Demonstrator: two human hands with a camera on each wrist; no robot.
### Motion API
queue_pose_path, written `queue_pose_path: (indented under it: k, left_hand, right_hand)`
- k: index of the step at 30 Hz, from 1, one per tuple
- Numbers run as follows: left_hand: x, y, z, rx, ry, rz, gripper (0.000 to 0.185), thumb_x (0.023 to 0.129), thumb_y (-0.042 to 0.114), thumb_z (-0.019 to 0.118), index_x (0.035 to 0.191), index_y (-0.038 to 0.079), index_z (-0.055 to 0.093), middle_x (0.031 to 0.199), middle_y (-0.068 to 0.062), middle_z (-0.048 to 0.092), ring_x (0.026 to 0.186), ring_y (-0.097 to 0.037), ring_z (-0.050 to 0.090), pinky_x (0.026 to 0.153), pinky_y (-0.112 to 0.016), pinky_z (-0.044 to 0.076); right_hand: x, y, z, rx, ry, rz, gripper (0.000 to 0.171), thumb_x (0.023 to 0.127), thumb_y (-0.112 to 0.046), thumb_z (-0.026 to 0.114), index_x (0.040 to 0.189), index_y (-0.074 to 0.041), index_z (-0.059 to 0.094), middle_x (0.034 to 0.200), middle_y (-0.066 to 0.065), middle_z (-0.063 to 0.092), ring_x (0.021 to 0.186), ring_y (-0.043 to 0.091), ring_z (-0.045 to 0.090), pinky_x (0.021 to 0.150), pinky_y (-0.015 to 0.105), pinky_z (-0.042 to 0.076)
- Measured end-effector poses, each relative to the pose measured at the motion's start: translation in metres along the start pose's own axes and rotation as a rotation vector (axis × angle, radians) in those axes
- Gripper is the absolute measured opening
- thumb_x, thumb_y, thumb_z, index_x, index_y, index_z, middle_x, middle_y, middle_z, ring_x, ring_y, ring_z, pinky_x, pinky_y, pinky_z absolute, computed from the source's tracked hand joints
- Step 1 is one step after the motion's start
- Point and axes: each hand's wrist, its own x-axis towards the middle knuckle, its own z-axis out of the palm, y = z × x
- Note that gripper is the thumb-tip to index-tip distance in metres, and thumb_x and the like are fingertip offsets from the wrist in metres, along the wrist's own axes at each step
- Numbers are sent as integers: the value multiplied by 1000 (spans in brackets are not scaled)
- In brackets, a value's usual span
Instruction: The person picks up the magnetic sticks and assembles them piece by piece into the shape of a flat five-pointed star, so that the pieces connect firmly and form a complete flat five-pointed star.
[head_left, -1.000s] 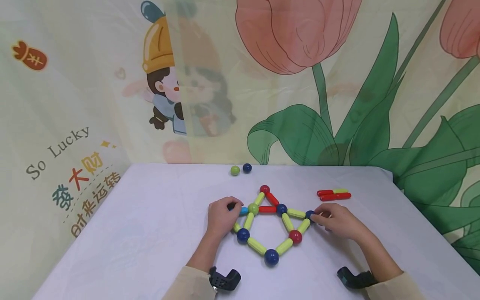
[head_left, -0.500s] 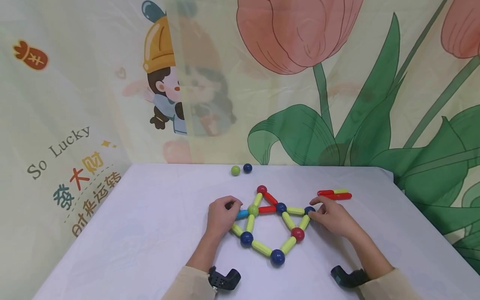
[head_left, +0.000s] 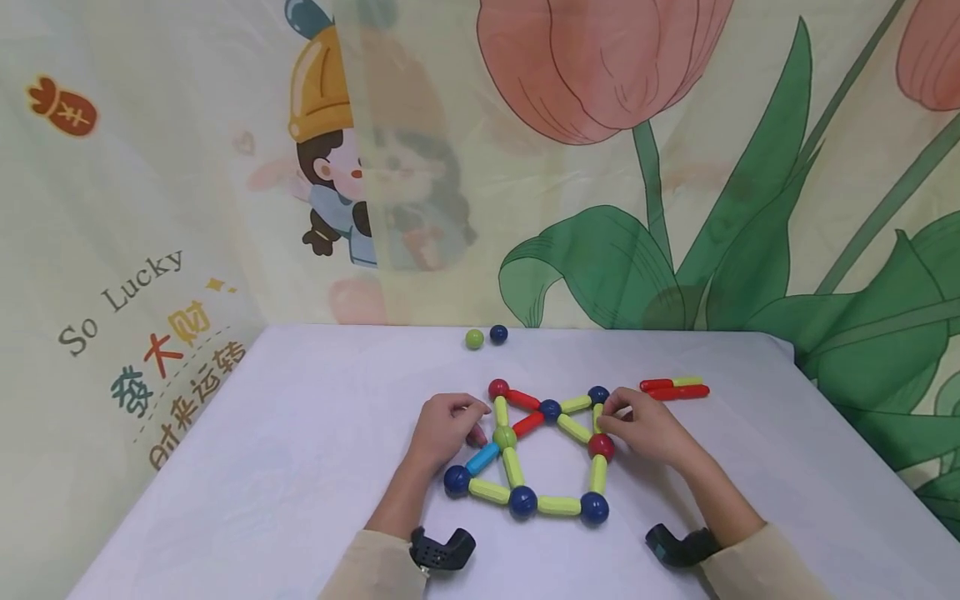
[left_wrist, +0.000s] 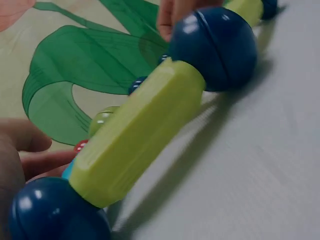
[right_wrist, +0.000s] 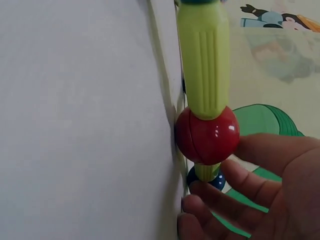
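A flat frame of magnetic rods and balls lies on the white table. Near its left side my left hand (head_left: 439, 429) hovers with relaxed fingers, close to the green ball (head_left: 505, 437) and the blue rod (head_left: 482, 458). In the left wrist view, its fingers (left_wrist: 30, 137) are apart from the near yellow-green rod (left_wrist: 137, 132). My right hand (head_left: 651, 427) pinches the short yellow-green rod (right_wrist: 207, 172) between the red ball (head_left: 601, 447) and the far blue ball (head_left: 598, 395). The thumb sits against the red ball; the fingertips partly hide that rod.
A loose green ball (head_left: 474, 338) and blue ball (head_left: 498, 334) sit at the table's back edge. Loose red rods (head_left: 678, 392), one with a yellow-green end beside it, lie beyond my right hand. A printed cloth (head_left: 420, 167) hangs behind the table (head_left: 300, 467).
The frame has turned counterclockwise, its right corner swinging away and its near ball shifting right. My right hand moved left with it. My left hand has come off the frame's left corner.
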Motion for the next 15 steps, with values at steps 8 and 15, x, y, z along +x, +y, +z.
queue_pose_path:
  k: [8,15]
  left_hand:
    - [3,-1,5,30,251,88,27,93,8,64,117,11,75,118,-6,73,109,-25,67,97,-43,55]
    - [3,1,5,74,154,116,41,90,12,65,131,11,67,143,-11,60,138,-31,53,111,-53,48]
  right_hand:
    - [7,-9,7,25,-78,-45,35,91,-23,76,122,-12,64,122,11,66,100,24,64,78,36,61]
    - [17,-19,11,10,-126,-80,32,94,-21,71,124,-12,63,125,12,67,107,26,65,84,40,61]
